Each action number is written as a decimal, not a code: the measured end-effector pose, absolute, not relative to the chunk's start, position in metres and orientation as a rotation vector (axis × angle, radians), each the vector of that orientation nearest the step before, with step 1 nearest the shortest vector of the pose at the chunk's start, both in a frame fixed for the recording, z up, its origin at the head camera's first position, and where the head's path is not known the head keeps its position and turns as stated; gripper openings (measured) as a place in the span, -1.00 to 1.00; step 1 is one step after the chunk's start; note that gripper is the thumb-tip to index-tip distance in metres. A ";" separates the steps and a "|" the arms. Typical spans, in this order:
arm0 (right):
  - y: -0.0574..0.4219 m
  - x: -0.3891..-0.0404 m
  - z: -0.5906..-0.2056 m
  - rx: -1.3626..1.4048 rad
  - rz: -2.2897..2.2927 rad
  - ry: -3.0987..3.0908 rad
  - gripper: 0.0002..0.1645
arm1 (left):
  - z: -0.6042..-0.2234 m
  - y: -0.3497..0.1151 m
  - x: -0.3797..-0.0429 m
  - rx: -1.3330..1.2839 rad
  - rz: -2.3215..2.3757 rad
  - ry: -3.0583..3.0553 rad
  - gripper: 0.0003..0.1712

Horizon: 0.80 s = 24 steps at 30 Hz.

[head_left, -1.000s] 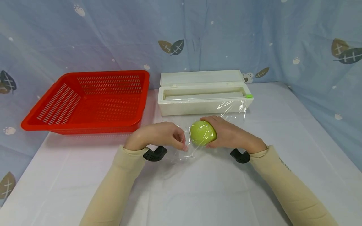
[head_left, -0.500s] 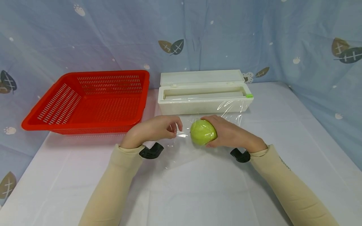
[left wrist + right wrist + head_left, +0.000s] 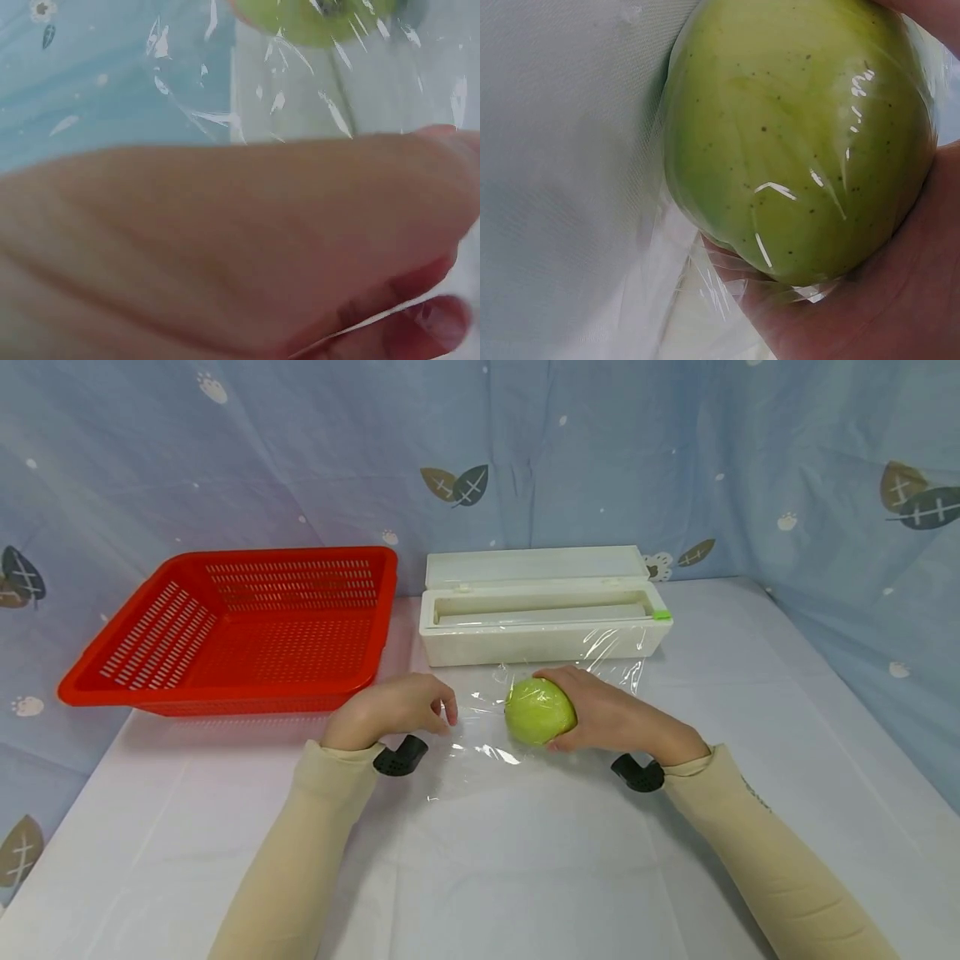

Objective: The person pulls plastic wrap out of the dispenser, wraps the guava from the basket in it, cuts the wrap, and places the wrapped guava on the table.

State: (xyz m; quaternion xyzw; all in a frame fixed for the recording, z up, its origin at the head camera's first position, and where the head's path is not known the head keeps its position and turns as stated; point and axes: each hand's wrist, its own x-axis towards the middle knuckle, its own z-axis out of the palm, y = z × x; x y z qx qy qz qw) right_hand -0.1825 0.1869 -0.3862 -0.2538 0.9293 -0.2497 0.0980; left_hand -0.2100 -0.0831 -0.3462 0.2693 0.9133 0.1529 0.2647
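Observation:
A speckled green fruit [image 3: 538, 712] rests in the middle of the table, wrapped in clear cling film [image 3: 491, 752]. My right hand [image 3: 603, 710] grips it from the right, thumb at the near side and fingers round the far side; in the right wrist view the film lies taut over its skin [image 3: 787, 142]. Left of the fruit, my left hand [image 3: 393, 706] pinches the film's loose end with curled fingers, apart from the fruit. The back of that hand [image 3: 225, 232] hides much of the pinch in the left wrist view, where film glints stretch above it.
Behind the fruit stands a white cling film box [image 3: 540, 639] with its lid up and a roll inside; film also glints at its front. A red slotted basket [image 3: 225, 697] sits at the back left. A patterned blue curtain [image 3: 585, 452] hangs behind the white-covered table [image 3: 562, 877].
My left hand has moved left, away from the fruit, and the loose film now spreads further left. My right hand and the fruit have stayed in place.

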 end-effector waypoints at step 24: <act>0.188 -0.182 -0.385 -0.732 -0.737 2.743 0.03 | -0.348 -0.069 -0.200 0.787 0.010 3.305 -0.87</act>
